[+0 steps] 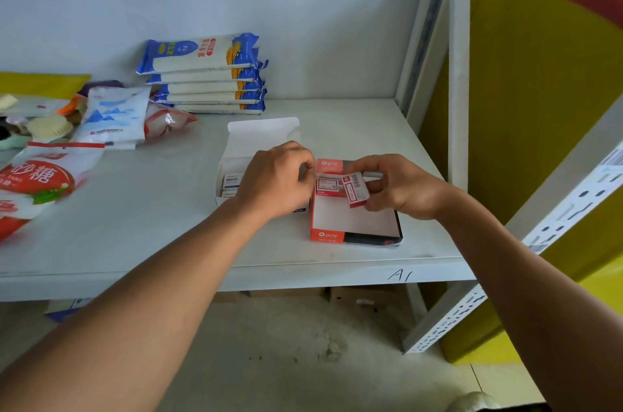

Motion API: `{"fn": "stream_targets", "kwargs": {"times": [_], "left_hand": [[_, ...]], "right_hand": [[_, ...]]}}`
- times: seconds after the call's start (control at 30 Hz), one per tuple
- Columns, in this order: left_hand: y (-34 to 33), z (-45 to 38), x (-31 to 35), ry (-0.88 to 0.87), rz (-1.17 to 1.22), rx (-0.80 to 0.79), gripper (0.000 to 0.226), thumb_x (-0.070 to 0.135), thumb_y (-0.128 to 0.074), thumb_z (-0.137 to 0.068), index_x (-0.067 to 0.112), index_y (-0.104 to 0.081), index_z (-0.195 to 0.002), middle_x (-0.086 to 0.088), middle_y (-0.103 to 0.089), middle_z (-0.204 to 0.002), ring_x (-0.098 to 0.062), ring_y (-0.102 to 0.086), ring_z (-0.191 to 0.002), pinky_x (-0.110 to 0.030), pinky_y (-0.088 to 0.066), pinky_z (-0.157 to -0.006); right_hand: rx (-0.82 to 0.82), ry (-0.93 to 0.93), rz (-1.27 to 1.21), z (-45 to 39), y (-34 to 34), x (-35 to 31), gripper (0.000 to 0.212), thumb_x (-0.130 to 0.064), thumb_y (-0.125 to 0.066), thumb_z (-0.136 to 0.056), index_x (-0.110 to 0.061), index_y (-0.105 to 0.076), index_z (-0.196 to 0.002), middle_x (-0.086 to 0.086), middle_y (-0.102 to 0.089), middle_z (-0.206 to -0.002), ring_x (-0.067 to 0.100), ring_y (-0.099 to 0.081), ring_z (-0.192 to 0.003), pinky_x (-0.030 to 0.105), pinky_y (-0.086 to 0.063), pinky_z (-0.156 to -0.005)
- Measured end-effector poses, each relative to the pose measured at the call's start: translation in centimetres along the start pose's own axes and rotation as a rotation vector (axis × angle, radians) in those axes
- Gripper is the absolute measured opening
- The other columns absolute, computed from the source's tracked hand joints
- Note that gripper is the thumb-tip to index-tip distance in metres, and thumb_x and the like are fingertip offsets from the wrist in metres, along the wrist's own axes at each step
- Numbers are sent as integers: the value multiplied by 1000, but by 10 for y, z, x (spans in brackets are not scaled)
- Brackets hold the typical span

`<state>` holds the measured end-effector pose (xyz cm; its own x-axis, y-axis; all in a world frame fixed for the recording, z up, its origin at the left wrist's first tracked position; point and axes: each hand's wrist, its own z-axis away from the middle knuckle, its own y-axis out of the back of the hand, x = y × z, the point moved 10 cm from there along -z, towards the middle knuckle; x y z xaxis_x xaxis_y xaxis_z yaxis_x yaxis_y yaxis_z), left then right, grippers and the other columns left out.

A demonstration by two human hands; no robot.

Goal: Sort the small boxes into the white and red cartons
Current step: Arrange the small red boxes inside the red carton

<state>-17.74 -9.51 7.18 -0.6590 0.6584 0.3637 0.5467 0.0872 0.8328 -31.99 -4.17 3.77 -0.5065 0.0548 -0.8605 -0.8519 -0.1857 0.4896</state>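
Note:
A white carton (242, 141) lies open on the grey shelf, its lid folded back, with small white boxes (231, 181) inside at its left end. To its right sits a red carton (354, 222), mostly empty, with one small red box (327, 185) lying at its far end. My right hand (401, 187) pinches another small red box (354, 190), tilted, just above the red carton. My left hand (279, 175) hovers over the white carton with fingers curled; whether it holds anything is hidden.
A stack of blue-and-white noodle packs (205, 74) stands at the back. Bags of sugar and salt (37, 182) crowd the left. A metal shelf upright (428, 33) rises on the right, beside a yellow panel (539, 74). The shelf's front edge (269, 276) is near.

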Motion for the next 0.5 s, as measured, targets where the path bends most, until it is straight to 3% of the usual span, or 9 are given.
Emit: {"fn": "stream_targets", "kwargs": {"times": [0.17,0.3,0.4,0.5], "left_hand": [[2,-1,-2,6,3,7,17,26,-53,-81,18,-68,-84,1,-68,-92,-25,-64,-81,-41,-53,-75],[3,0,-2,2,2,15,15,24,-55,-81,18,-68,-84,1,-68,-92,-25,-64,-81,-41,-53,-75],[3,1,-3,4,6,16,15,23,-54,-81,17,-68,-84,1,-68,-93,-25,-64,-82,-41,-52,-75],[4,0,-6,15,6,26,13,20,-55,-80,18,-67,-81,2,-68,-91,-25,-63,-80,-40,-52,-75]], "right_hand": [[-15,10,40,-1,2,-4,50,9,-75,-75,-15,-56,-115,4,-60,-115,21,-67,-96,24,-57,-72],[35,-10,93,-4,8,-3,52,-8,-80,-76,-19,-56,-120,4,-64,-112,24,-65,-100,35,-57,-88],[-3,-83,-51,-2,2,-1,51,-13,-65,-89,-23,-47,-136,8,-66,-113,26,-67,-96,36,-56,-84],[-29,-148,54,-3,-8,2,28,-19,-45,-101,-21,-52,-128,7,-69,-103,19,-70,-76,27,-51,-64]]}}
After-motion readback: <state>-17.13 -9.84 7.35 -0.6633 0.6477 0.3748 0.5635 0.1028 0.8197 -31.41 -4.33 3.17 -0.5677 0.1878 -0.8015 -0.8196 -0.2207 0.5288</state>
